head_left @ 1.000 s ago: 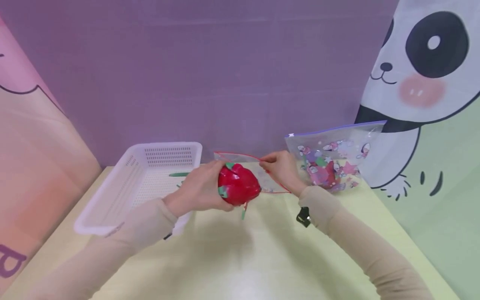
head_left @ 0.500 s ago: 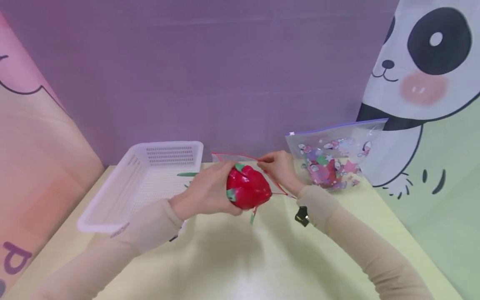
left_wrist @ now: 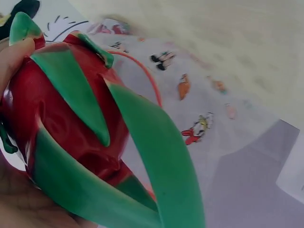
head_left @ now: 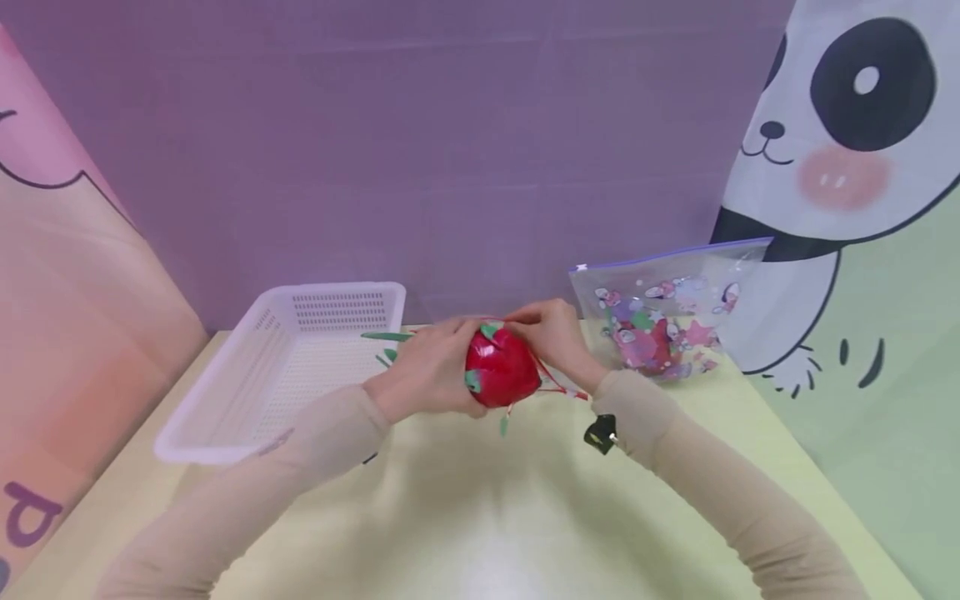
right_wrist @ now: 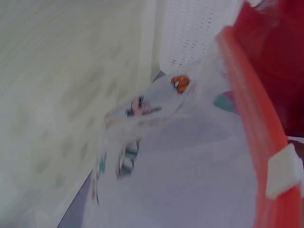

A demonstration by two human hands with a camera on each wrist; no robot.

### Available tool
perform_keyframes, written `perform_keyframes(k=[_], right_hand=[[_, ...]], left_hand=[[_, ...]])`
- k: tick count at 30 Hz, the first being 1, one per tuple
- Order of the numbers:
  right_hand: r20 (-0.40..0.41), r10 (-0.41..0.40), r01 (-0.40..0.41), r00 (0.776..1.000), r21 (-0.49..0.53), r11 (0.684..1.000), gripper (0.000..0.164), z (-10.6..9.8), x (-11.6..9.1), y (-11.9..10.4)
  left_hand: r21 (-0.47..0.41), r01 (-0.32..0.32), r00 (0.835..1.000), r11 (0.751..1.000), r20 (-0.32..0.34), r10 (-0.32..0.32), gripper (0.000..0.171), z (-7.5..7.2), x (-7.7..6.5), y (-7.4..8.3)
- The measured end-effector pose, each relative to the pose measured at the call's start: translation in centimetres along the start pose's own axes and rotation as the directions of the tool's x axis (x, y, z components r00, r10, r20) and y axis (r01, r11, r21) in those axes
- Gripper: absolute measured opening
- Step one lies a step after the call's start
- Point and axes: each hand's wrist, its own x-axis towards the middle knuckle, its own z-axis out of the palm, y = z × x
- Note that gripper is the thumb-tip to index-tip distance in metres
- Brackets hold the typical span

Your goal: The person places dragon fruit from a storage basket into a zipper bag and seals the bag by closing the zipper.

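A red toy dragon fruit (head_left: 501,367) with green leaf-like scales is gripped by my left hand (head_left: 427,371), fingers and thumb around its sides. In the left wrist view, the long green scales of the dragon fruit (left_wrist: 71,104) lie over the mouth of a clear printed zip bag (left_wrist: 213,109). My right hand (head_left: 557,337) pinches the red-edged rim of that bag, its fingers beside the fruit. The right wrist view shows the bag's red zip strip (right_wrist: 254,118) with a white slider (right_wrist: 284,171), next to the fruit. In the head view the fruit hides much of the bag.
A white perforated basket (head_left: 210,400) stands on the left of the pale table (head_left: 480,517). At the back right, a clear bag with a purple zip (head_left: 675,325) stands with red and coloured contents. A purple backdrop (head_left: 480,167) rises behind the table.
My left hand has carried the dragon fruit right and over the red-edged bag, close to my right hand. The right hand has stayed at the bag's rim. Less of the bag shows now.
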Motion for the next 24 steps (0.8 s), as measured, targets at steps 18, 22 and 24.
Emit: perform_keyframes(k=[18,22,24], right_hand=[[0.014,0.159,-0.157,0.987,0.27,0.95,0.022,-0.3,0.1,-0.6],[0.054,0.232,-0.234,0.971,0.382,0.894,0.024,0.1,0.2,-0.9],[0.065,0.252,-0.257,0.965,0.396,0.881,0.024,0.2,0.3,-1.0]], left_hand=[[0.134,0.227,0.944,0.965,-0.272,-0.185,0.088,1.9,1.8,-2.2],[0.144,0.266,0.933,0.953,-0.288,-0.217,0.09,2.2,2.1,-2.7],[0.173,0.252,0.94,0.952,-0.277,-0.198,0.092,2.4,2.3,-2.8]])
